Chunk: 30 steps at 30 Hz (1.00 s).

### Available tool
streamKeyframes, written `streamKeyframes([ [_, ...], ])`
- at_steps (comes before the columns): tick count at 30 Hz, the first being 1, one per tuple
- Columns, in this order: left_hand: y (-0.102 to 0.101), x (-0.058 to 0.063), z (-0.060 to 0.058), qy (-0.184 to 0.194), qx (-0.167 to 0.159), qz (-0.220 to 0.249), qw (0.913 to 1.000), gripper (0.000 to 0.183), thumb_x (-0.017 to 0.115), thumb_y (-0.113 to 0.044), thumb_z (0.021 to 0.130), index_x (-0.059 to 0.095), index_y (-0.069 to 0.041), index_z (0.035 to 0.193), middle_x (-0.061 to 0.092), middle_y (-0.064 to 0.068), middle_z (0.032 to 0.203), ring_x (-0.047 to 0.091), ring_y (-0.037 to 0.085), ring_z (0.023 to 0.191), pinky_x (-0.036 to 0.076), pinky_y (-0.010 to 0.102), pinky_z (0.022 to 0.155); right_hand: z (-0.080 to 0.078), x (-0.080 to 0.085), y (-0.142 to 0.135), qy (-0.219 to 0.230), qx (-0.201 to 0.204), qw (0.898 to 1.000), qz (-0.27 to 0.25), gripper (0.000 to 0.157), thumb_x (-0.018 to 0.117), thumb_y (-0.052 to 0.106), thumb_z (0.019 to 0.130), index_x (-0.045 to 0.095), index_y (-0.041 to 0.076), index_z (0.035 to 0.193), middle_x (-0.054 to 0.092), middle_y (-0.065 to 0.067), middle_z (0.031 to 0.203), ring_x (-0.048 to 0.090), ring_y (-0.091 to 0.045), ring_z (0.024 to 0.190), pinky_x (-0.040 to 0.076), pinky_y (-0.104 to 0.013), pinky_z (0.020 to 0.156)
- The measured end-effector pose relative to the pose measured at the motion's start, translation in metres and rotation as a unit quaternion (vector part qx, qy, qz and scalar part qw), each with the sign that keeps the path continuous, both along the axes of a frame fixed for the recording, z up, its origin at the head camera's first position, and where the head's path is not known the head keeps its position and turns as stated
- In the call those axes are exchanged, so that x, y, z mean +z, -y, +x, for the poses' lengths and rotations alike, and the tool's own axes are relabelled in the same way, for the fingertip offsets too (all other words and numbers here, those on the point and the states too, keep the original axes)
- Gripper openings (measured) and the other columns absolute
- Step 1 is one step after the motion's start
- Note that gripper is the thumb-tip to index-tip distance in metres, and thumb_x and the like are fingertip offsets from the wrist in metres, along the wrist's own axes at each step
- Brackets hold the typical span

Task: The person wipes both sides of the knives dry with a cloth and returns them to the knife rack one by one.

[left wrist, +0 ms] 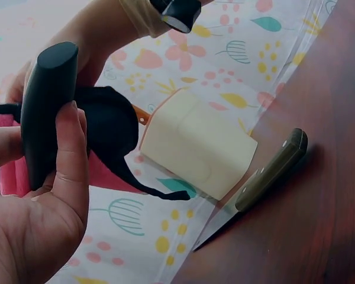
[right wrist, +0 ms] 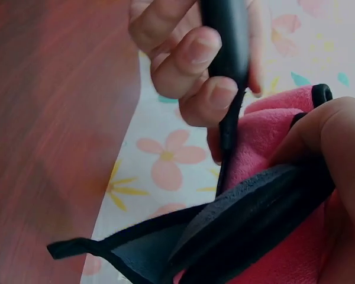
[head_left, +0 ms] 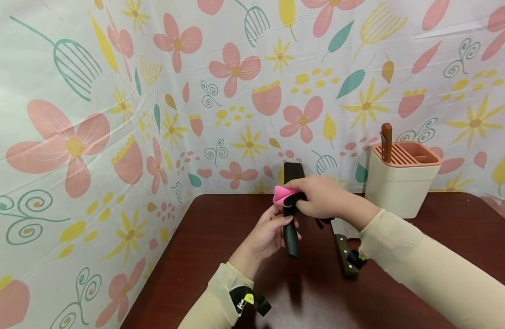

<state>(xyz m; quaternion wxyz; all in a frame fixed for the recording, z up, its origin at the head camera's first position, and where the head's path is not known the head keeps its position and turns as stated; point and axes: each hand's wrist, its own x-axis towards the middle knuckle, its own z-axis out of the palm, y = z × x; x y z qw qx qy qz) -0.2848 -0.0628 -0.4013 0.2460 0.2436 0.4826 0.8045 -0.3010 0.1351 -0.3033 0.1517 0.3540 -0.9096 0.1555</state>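
My left hand [head_left: 270, 233] grips the black handle [head_left: 291, 242] of a knife with a dark, broad blade [head_left: 293, 171], held upright above the table. My right hand [head_left: 324, 196] pinches a folded pink cloth [head_left: 280, 195] with black edging and a dark grey side against the blade near the handle. In the right wrist view the pink cloth [right wrist: 257, 142] lies along the blade, and a dark flap with a loop hangs from it. The left wrist view shows the handle's butt end [left wrist: 58, 56] up close; there the cloth hides most of the blade.
A second knife with a brown riveted handle [head_left: 346, 256] lies on the dark red table [head_left: 219, 256], partly behind my right arm. A cream knife holder [head_left: 396, 192] with an orange slotted top stands at the back right, with one wooden-handled knife [head_left: 386, 142] in it. Floral cloth covers the walls.
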Motion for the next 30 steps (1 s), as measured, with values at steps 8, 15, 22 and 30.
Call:
streamKeyframes([
  [8, 0.002, 0.000, -0.001, -0.004, 0.008, -0.005, 0.9999, 0.033, 0.043, -0.009, 0.108, 0.045, -0.021, 0.139, 0.061, 0.001, 0.098, 0.075, 0.013, 0.072, 0.063, 0.029, 0.064, 0.003, 0.004, -0.001, 0.067, 0.031, 0.997, -0.030, 0.031, 0.067, 0.012, 0.090, 0.072, 0.022, 0.118, 0.064, 0.011, 0.076, 0.051, -0.010, 0.064, 0.044, -0.028, 0.062],
  [15, 0.003, -0.001, -0.003, -0.006, 0.007, -0.005, 0.9999, 0.032, 0.043, -0.008, 0.108, 0.047, -0.019, 0.138, 0.061, 0.001, 0.098, 0.075, 0.013, 0.073, 0.064, 0.030, 0.067, 0.003, 0.008, -0.005, 0.127, 0.051, 0.989, -0.052, 0.034, 0.064, 0.010, 0.091, 0.072, 0.021, 0.121, 0.069, 0.009, 0.084, 0.057, -0.009, 0.063, 0.049, -0.028, 0.065],
  [22, 0.004, -0.002, -0.004, -0.013, 0.017, -0.019, 0.9996, 0.033, 0.045, -0.007, 0.107, 0.047, -0.018, 0.138, 0.062, 0.001, 0.098, 0.075, 0.015, 0.072, 0.064, 0.033, 0.068, 0.001, 0.012, -0.011, 0.200, 0.068, 0.974, -0.077, 0.042, 0.056, 0.002, 0.088, 0.072, 0.019, 0.122, 0.071, 0.005, 0.088, 0.062, -0.013, 0.070, 0.051, -0.027, 0.070],
  [30, 0.004, -0.003, -0.007, -0.018, 0.027, -0.036, 0.9988, 0.029, 0.047, -0.007, 0.106, 0.047, -0.014, 0.134, 0.064, 0.002, 0.097, 0.075, 0.016, 0.074, 0.064, 0.036, 0.066, 0.002, 0.039, -0.023, 0.205, 0.065, 0.974, -0.065, 0.037, 0.058, 0.004, 0.092, 0.071, 0.018, 0.124, 0.071, 0.001, 0.102, 0.061, -0.018, 0.088, 0.048, -0.029, 0.080],
])
